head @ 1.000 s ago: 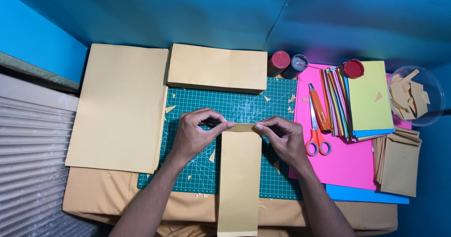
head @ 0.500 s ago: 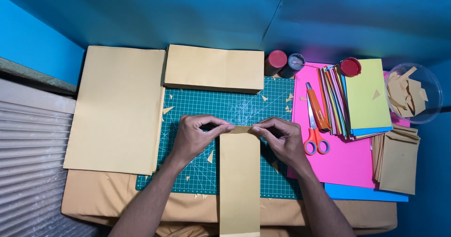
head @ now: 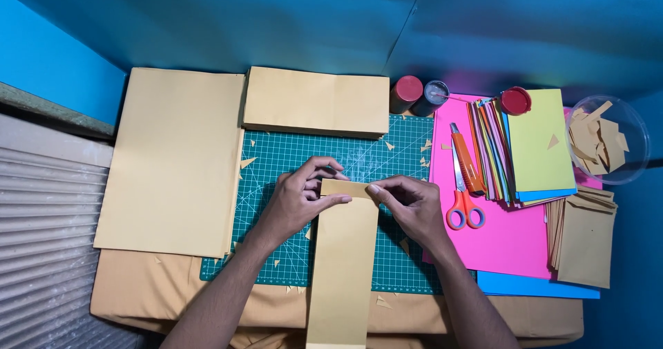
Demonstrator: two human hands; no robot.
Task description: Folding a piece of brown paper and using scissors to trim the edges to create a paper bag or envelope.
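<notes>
Both hands, left hand (head: 298,200) and right hand (head: 407,207), pinch the folded top of a tan paper strip (head: 342,266) on the green cutting mat (head: 276,176); orange scissors (head: 464,197) and what looks like a cutter lie right of the mat.

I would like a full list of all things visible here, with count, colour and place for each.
paper strip: 1, tan, centre, top edge folded under both hands
cutting mat: 1, green, centre
large paper sheets: 1 stack, tan, left of mat
folded paper pile: 1, tan, above mat
jars: 2, red-lidded and dark, top centre
scissors: 1, orange handles, on pink sheet
pink sheet: 1, right of mat
coloured paper stack: 1, green on top, right
clear bowl of scraps: 1, far right
envelope pile: 1, tan, lower right
left hand: on strip's fold
right hand: on strip's fold
</notes>
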